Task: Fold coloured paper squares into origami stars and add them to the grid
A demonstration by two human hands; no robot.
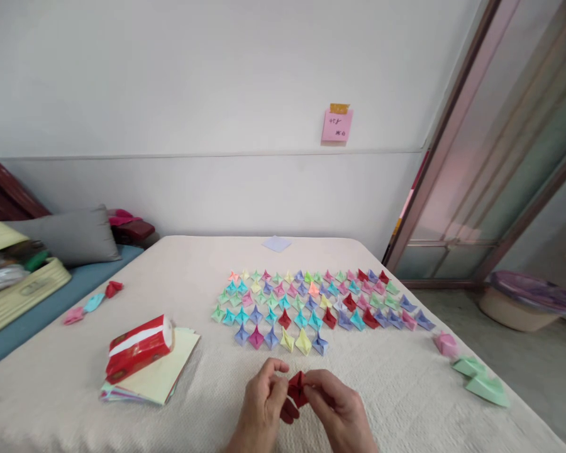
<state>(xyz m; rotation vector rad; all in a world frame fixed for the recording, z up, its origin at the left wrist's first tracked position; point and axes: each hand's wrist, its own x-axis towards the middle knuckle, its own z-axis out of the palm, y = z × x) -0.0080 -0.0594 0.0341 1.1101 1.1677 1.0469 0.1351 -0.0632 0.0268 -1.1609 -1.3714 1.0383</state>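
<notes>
Near the table's front edge, a small red origami figure (298, 389) with pointed tips is held up between my two hands. My left hand (263, 402) has it by the left side, thumb against the paper and index finger curled above, with other fingers partly hidden beneath. On the other side, my right hand (337, 402) pinches its right edge between thumb and fingers. Just beyond my hands, several rows of similar folded figures in many colours spread across the table; a yellow origami figure (303, 342) stands in the nearest row.
A red packet (139, 348) lies on a stack of coloured paper (177, 371) at left. Loose folded pieces include a red one (114, 289) far left and a green one (488, 389) by the right edge. A lilac sheet (277, 243) rests against the back of the cloth-covered table (202, 258).
</notes>
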